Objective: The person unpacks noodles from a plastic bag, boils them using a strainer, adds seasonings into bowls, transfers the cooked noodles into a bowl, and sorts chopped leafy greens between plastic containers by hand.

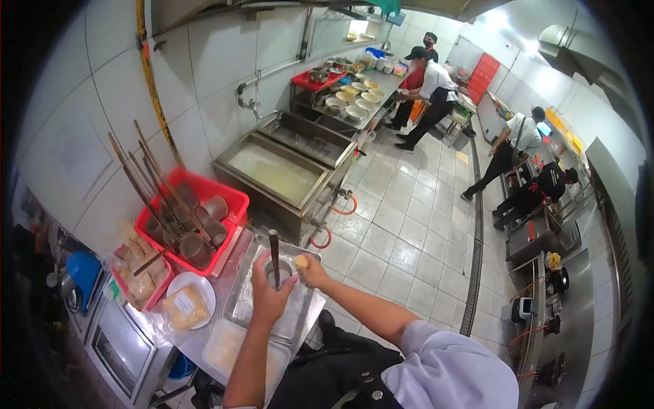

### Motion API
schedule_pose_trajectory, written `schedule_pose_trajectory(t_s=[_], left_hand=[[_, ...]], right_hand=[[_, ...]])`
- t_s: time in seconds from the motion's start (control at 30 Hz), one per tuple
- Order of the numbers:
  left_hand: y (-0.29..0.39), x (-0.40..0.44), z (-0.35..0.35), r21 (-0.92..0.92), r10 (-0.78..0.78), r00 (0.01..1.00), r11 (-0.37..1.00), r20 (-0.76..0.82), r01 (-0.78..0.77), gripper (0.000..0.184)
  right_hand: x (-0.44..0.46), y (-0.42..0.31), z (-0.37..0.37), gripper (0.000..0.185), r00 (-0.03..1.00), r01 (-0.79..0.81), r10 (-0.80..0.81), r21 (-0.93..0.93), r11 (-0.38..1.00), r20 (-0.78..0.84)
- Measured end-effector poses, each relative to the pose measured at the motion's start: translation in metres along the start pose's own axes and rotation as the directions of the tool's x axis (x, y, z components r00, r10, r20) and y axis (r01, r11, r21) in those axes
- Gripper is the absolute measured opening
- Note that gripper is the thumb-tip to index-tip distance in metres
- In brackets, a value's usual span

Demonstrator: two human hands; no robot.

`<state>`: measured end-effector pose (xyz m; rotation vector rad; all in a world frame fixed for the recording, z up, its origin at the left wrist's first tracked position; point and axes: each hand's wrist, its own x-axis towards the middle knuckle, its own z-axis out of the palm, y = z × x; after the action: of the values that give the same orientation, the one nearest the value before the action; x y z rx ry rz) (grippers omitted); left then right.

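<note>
Your left hand [269, 296] gripped a metal cup [283, 270]; your right hand [314, 273] clutched a yellowish lump [301, 262]; the red basket [231, 195] held long-handled cups [196, 251].

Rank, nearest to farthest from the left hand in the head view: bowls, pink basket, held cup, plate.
1. Held cup: in the left hand.
2. Plate: to its left.
3. Pink basket: farther left, past the plate.
4. Bowls: far ahead.

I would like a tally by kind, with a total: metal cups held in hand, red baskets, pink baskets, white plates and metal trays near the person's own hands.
Metal cup in left hand: 1
Red basket: 1
Pink basket: 1
White plate: 1
Metal tray: 1
Total: 5
</note>
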<state>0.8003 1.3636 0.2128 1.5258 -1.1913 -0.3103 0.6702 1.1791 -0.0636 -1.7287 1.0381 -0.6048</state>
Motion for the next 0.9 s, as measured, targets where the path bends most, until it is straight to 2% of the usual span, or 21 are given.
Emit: schedule_pose_trajectory(t_s=[0.07, 0.1, 0.17, 0.2, 0.23, 0.33, 0.37, 0.4, 0.43, 0.47, 0.53, 0.6, 0.7, 0.8, 0.9], left_hand=[[-0.015, -0.002, 0.019, 0.058, -0.056, 0.996, 0.997, 0.076, 0.051, 0.039], [-0.022, -0.004, 0.025, 0.097, -0.016, 1.000, 0.995, 0.024, 0.014, 0.017], [-0.022, -0.011, 0.021, -0.079, -0.171, 0.985, 0.982, -0.002, 0.170, 0.012], [-0.024, -0.017, 0.018, -0.167, -0.250, 0.968, 0.955, -0.004, 0.245, 0.010], [-0.033, -0.022, 0.015, -0.089, -0.229, 0.973, 0.970, -0.039, 0.225, 0.015], [-0.032, -0.036, -0.002, -0.175, -0.235, 0.956, 0.963, -0.175, 0.204, 0.017], [-0.006, -0.036, -0.017, 0.081, -0.321, 0.933, 0.938, -0.162, 0.337, 0.020], [-0.012, -0.061, -0.022, 0.039, -0.322, 0.932, 0.942, -0.166, 0.333, 0.021], [-0.024, -0.077, -0.027, -0.011, -0.311, 0.934, 0.949, -0.177, 0.314, 0.022], [-0.039, -0.057, -0.026, -0.077, -0.238, 0.946, 0.971, -0.222, 0.227, 0.022], [-0.039, -0.063, -0.026, -0.142, -0.290, 0.924, 0.955, -0.249, 0.261, 0.017], [-0.039, -0.071, -0.025, -0.179, -0.342, 0.893, 0.937, -0.293, 0.300, 0.007], [-0.039, -0.074, -0.015, -0.248, -0.333, 0.856, 0.936, -0.396, 0.250, 0.007], [-0.056, -0.083, -0.012, -0.201, -0.321, 0.806, 0.946, -0.497, 0.253, 0.010], [-0.054, -0.082, -0.007, -0.143, -0.349, 0.753, 0.934, -0.559, 0.327, 0.010]], right_hand=[[0.005, -0.019, 0.005, 0.051, 0.993, -0.075, 0.078, -0.041, 0.996, 0.083], [0.001, -0.036, 0.001, 0.052, 0.985, -0.099, 0.105, -0.048, 0.994, 0.135], [-0.008, -0.066, -0.012, 0.053, 0.965, -0.120, 0.128, -0.050, 0.992, 0.231], [-0.010, -0.073, -0.018, 0.054, 0.953, -0.119, 0.126, -0.043, 0.992, 0.275], [-0.007, -0.066, -0.016, 0.058, 0.976, 0.003, 0.031, -0.156, 0.988, 0.215], [-0.011, -0.082, -0.038, 0.053, 0.968, 0.142, -0.093, -0.202, 0.969, 0.234], [-0.007, -0.112, -0.053, 0.051, 0.955, 0.183, -0.111, -0.250, 0.951, 0.276], [-0.018, -0.133, -0.059, 0.050, 0.938, 0.213, -0.112, -0.291, 0.933, 0.327], [-0.048, -0.134, -0.054, 0.045, 0.925, 0.243, -0.143, -0.260, 0.934, 0.351], [-0.039, -0.147, -0.058, 0.041, 0.906, 0.331, -0.234, -0.245, 0.911, 0.352], [-0.017, -0.168, -0.068, 0.037, 0.845, 0.499, -0.414, -0.218, 0.839, 0.339], [-0.007, -0.181, -0.071, 0.037, 0.806, 0.535, -0.401, -0.245, 0.809, 0.436], [-0.004, -0.201, -0.073, 0.033, 0.711, 0.620, -0.456, -0.172, 0.765, 0.535], [-0.006, -0.215, -0.080, 0.032, 0.676, 0.695, -0.629, -0.049, 0.717, 0.384], [0.021, -0.153, -0.046, 0.030, 0.563, 0.746, -0.661, 0.039, 0.665, 0.495]])
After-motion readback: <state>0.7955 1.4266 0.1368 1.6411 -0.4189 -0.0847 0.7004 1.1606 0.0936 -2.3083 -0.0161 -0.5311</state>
